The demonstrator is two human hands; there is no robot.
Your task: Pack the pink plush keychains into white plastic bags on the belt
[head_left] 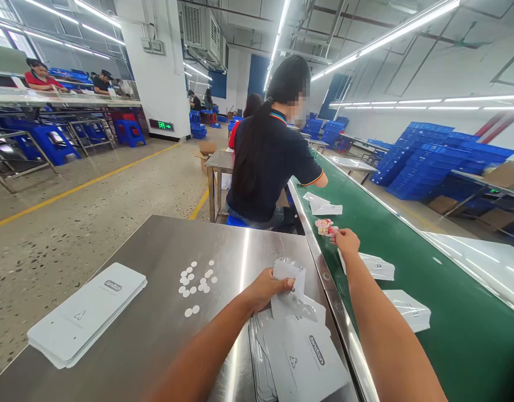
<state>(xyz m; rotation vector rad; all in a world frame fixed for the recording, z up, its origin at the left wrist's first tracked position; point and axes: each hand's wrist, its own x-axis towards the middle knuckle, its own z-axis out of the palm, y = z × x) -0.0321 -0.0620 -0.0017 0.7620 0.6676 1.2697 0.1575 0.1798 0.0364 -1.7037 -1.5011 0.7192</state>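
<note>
My left hand grips the end of a white printed packet, thumb on top, above a pile of white plastic packets at the table's right edge. Over the green conveyor belt, my right hand is closed in a pinch on a small pink and red decorated piece; its exact kind is unclear. Small white discs lie scattered mid-table. At the left is a stack of white printed cards with rounded corners.
White packets lie at intervals along the belt. A metal rail divides belt from steel table. A seated co-worker in a dark shirt is just ahead, left of the belt. Blue crates are stacked beyond it.
</note>
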